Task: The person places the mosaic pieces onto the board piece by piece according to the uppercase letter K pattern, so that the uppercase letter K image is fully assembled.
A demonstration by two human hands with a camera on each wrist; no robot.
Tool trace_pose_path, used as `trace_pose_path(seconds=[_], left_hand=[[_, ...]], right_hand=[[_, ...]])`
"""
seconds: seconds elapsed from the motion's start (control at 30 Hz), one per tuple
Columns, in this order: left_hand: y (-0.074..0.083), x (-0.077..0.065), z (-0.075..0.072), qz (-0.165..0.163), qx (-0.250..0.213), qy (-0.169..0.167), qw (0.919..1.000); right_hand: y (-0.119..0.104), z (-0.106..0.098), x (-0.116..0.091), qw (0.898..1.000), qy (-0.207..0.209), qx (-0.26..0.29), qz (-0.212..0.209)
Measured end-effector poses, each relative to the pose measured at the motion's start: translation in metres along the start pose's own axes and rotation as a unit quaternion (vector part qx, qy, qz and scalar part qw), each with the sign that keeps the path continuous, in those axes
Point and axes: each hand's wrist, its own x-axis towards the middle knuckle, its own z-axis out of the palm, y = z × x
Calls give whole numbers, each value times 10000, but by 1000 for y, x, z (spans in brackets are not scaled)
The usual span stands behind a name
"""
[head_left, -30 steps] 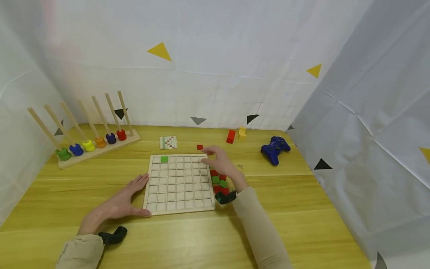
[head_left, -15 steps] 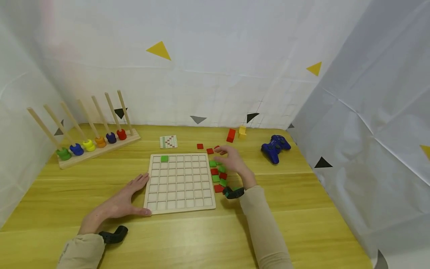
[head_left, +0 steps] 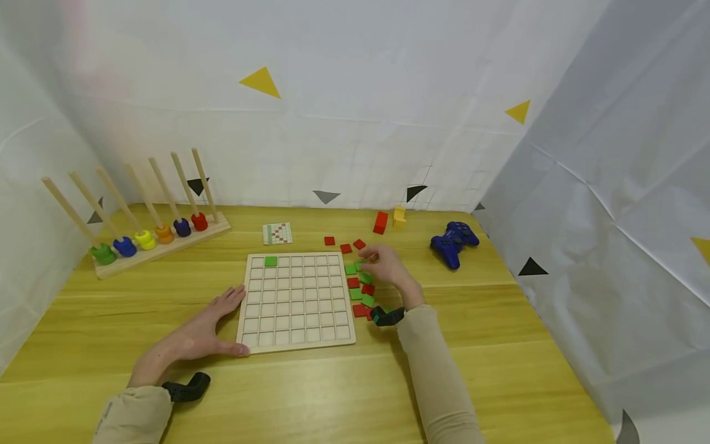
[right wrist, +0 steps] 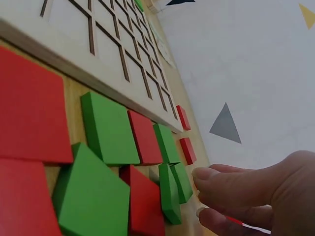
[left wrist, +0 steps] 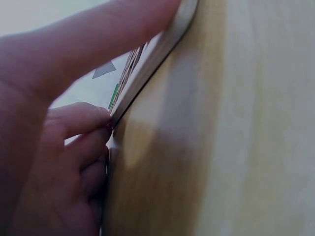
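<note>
A pale wooden grid board (head_left: pixel 296 302) lies on the table, with one green tile (head_left: pixel 270 261) in its top row. My left hand (head_left: pixel 202 330) rests along the board's left edge. Its fingertips touch the side and its thumb is at the near left corner, as the left wrist view also shows. Over the loose tiles right of the board is my right hand (head_left: pixel 385 266). In the right wrist view its thumb and fingers are beside a green tile (right wrist: pixel 181 183), with no tile visible between them. Whether they touch it is unclear. Several red tiles (head_left: pixel 360 310) and green tiles (head_left: pixel 356 294) lie nearby.
A small pattern card (head_left: pixel 277 234) lies behind the board. Red tiles (head_left: pixel 330 241) sit near its far right corner. Further back are a red block (head_left: pixel 380 222) and a yellow block (head_left: pixel 399 217). A blue game controller (head_left: pixel 454 244) lies right; a peg stand (head_left: pixel 163 245) with coloured rings stands left.
My right hand has moved right from the board's far right corner to the loose tiles, and its fingers have drawn closer together. My left hand stays at the board's edge.
</note>
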Motion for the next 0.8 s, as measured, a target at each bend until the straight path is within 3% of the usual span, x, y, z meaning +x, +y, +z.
trace_pose_path(seconds=[0.37,0.6,0.8], left_hand=[[-1,0,1,22,55,24,10000],[-2,0,1,59,65,48,9999],[-1,0,0,46,27,36,10000]], right_hand=[[9,4,0,9984,-171,-492,-210],[11,5,-1,9996,-186,-229,-52],[13,5,0,9990,-97,-407,151]])
